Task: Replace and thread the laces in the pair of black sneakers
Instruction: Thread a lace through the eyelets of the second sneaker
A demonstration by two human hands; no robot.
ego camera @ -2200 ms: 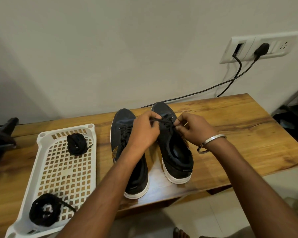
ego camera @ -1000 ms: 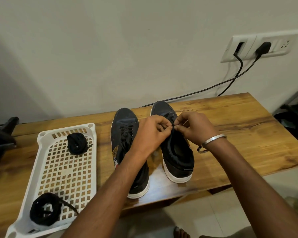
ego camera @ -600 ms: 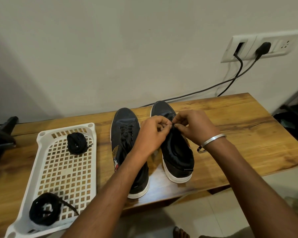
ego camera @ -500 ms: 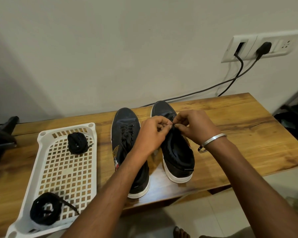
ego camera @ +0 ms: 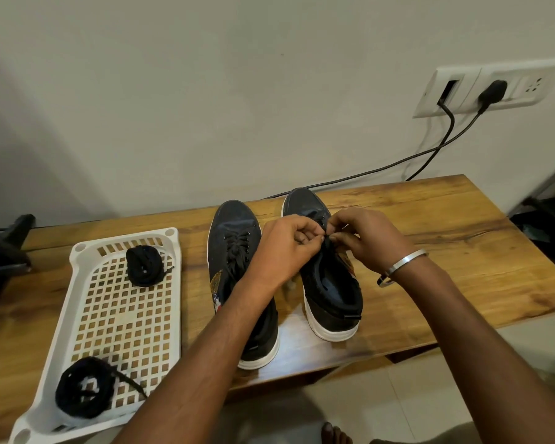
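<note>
Pinching lace (ego camera: 326,240) between both hands' grip.

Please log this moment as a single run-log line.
step: lacing right sneaker | left hand: pinching lace | right hand: pinching lace | left sneaker: laced | tray: two lace bundles

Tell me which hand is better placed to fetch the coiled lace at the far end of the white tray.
Left. The left hand sits nearer the white tray and its far coiled lace. The right hand would have to cross both sneakers. Both hands now pinch the lace on the right sneaker.
</note>
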